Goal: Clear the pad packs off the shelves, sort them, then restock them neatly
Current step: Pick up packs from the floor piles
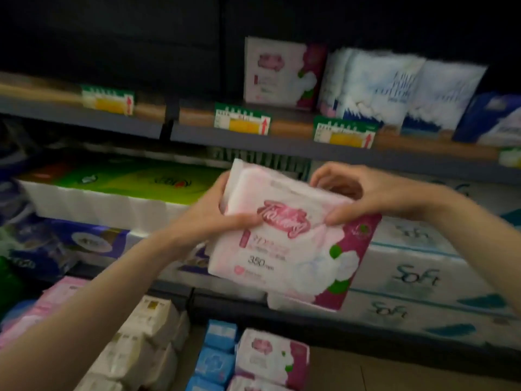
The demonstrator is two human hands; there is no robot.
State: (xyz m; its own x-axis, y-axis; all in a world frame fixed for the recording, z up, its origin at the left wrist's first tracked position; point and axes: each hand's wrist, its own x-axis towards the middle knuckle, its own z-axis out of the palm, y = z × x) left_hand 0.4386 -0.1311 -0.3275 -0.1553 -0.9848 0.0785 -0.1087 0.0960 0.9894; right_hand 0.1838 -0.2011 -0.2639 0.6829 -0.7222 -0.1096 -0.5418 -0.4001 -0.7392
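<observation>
Shop aisle, dim light, seen from head height. Two bare arms raised in front of dark shelving. Between them, a pink-and-white pad pack (284, 244) held in mid-air, tilted, in front of the middle shelf (282, 303) and below the upper shelf (282, 142).

Left hand (214, 218): grip curled round the pack's left edge, thumb across its printed face. Right hand (363, 193): grip narrow, pinching the pack's top right corner between thumb and fingertips. Possibly a second pack behind the first; too blurred to tell.

On the upper shelf, a matching pink pack (282, 74) standing upright, with white-and-blue packs (394, 88) just beside it on the right. Lower down, sorted piles: cream packs (146, 334), light blue packs (217, 356), more pink ones (270, 356).

Judged step: restocking this pack next to its match above. To do it well: lift clear of the price labels (242, 119) on the shelf lip, turn upright with printed face forward, set just left of the standing pink pack, edges flush. Soft wrapper, so a light squeeze only. Risk: toppling the upright pack when sliding in.
</observation>
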